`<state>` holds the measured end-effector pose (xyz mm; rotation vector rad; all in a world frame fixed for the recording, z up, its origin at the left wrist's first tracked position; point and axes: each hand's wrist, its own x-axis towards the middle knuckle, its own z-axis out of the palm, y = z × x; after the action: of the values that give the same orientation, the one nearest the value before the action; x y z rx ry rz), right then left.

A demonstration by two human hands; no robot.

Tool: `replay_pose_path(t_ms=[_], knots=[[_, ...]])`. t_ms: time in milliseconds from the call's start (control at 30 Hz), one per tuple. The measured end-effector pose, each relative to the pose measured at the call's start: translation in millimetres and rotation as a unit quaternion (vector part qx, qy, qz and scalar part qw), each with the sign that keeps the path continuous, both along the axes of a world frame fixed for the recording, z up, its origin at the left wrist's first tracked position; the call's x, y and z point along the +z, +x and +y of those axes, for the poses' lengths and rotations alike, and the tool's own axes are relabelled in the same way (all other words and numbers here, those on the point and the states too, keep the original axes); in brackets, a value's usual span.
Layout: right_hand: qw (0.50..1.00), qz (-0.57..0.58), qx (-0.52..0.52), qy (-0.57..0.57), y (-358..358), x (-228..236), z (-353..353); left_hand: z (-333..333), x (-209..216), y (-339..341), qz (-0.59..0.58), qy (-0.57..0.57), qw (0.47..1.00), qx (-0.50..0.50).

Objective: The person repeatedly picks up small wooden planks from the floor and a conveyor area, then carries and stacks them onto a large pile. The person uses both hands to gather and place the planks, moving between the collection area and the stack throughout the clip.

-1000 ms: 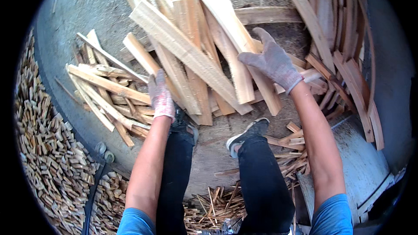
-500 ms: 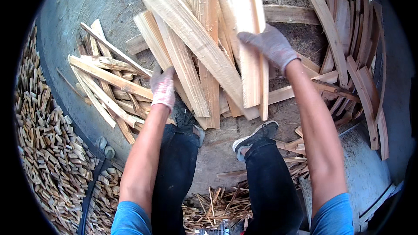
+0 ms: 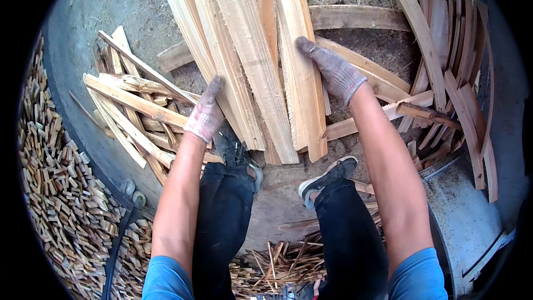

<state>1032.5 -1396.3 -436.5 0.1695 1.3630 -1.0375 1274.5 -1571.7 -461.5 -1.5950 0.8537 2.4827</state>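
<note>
A stack of long pale wooden boards (image 3: 244, 61) lies fanned in front of my feet, near ends toward me. My left hand (image 3: 205, 114), in a stained grey-white knit glove, rests against the left edge of the stack. Its visible finger points forward, stretched out; the others are hidden. On the other side, my right hand (image 3: 333, 72), in a similar glove, grips the edge of the rightmost wooden board (image 3: 302, 89). The thumb lies over the board's top face, and the remaining fingers are mostly hidden at its side.
Two crosswise slats (image 3: 361, 18) lie under and beside the stack. Loose wood scraps (image 3: 133, 105) are heaped at left, beside a large mass of small wood pieces (image 3: 61, 200). Curved offcuts (image 3: 461, 50) lean at right near a metal sheet (image 3: 461, 211). Splinters (image 3: 277, 266) lie between my legs.
My right hand has brought its boards down and left onto the stack's right side. The slanted top board now lies more in line with the others. My left hand has shifted slightly.
</note>
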Motion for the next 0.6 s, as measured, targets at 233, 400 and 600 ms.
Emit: replay_pose_path(t_ms=[233,400,600], knots=[[0.990,0.038,0.137,0.023,37.5,6.8,51.4,19.2,16.0,22.4,-0.058,0.070,0.994,-0.052],[0.998,-0.055,-0.010,-0.036,58.8,-18.2,67.2,23.8,-11.3,53.1,0.008,0.135,0.990,-0.035],[0.994,-0.074,-0.077,-0.034,65.2,-29.4,66.1,27.5,-13.6,49.9,0.007,0.111,0.993,0.033]])
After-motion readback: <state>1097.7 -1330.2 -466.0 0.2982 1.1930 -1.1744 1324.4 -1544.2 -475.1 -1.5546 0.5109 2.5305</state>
